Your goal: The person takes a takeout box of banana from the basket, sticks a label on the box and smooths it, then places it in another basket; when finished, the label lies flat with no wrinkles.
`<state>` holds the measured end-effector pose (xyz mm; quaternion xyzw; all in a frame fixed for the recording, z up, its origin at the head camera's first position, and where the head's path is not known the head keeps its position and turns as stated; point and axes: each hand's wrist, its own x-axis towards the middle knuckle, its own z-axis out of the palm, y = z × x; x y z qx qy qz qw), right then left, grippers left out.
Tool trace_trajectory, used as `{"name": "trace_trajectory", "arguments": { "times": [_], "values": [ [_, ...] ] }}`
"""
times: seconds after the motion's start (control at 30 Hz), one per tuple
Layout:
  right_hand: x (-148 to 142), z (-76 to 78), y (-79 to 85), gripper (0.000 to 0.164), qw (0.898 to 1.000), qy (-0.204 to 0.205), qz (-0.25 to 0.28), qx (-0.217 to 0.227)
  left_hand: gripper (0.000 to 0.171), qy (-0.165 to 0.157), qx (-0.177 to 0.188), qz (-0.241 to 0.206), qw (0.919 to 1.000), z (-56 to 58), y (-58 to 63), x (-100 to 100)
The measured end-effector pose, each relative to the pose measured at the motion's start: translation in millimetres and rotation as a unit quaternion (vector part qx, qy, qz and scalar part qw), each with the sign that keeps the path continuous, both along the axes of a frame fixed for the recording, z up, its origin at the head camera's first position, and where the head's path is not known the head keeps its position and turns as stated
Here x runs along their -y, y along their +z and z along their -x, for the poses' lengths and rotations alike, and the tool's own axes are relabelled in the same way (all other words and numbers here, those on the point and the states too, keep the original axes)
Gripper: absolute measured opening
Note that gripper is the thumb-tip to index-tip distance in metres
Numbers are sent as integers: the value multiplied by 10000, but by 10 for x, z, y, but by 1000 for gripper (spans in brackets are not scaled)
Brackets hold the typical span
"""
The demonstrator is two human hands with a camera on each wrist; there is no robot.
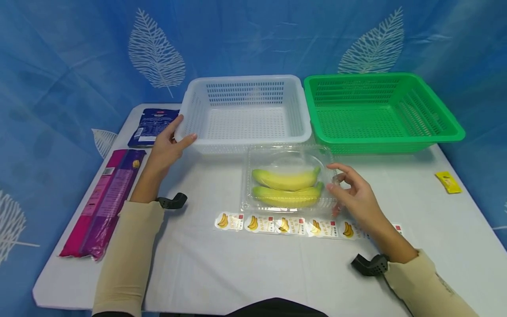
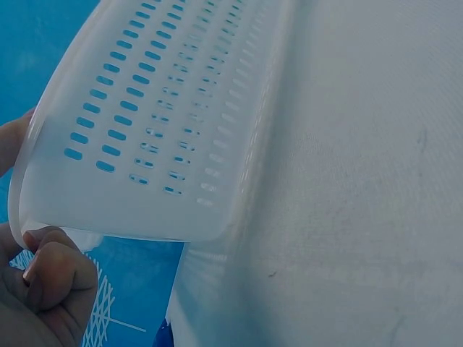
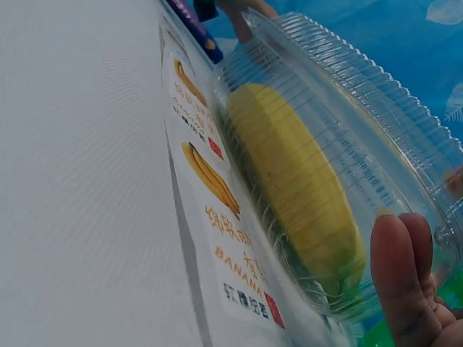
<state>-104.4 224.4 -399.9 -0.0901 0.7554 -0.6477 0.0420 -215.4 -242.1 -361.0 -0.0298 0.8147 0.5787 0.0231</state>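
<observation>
My left hand [image 1: 164, 149] grips the rim of a white plastic basket [image 1: 241, 141] at its front left corner. In the left wrist view, curled fingers [image 2: 54, 271] show at that slotted basket's rim. At the right end of a clear plastic clamshell box [image 1: 291, 152], my right hand [image 1: 358, 200] holds its side between thumb and fingers. Two yellow-green bananas [image 1: 287, 179] lie side by side in the box. The right wrist view shows one banana [image 3: 296, 181] through the ribbed wall, with the thumb [image 3: 394, 267] against the box. A strip of banana stickers [image 1: 259, 223] lies just in front.
A green basket [image 1: 380, 145] stands right of the white one. On the left lie a dark blue pouch [image 1: 152, 127] and a long pink and purple packet [image 1: 103, 202]. A small yellow packet [image 1: 448, 182] is near the right edge of the white-covered table [image 1: 237, 268].
</observation>
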Motion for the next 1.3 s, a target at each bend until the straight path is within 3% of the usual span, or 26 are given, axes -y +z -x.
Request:
{"name": "trace_trajectory", "arguments": {
  "times": [0.6,0.83,1.0,1.1,1.2,1.3],
  "values": [
    [-18,51,-33,46,9996,32,54,-266,87,126,88,53,9999,10,12,11],
    [-7,37,-36,47,9996,-79,-165,-226,89,45,-46,347,9994,21,-11,22],
    [3,25,-58,46,9996,-104,-229,-119,91,227,-3,780,9967,-25,-37,66],
    [4,16,-69,47,9997,-71,-233,-67,85,526,-306,975,9934,-72,-31,96],
    [4,19,-71,46,9996,-118,-205,-132,71,827,-1039,980,9863,-112,2,91],
    [15,22,-78,45,9991,-224,-39,-361,58,929,-1714,1075,9749,-190,67,17]
  ]
}}
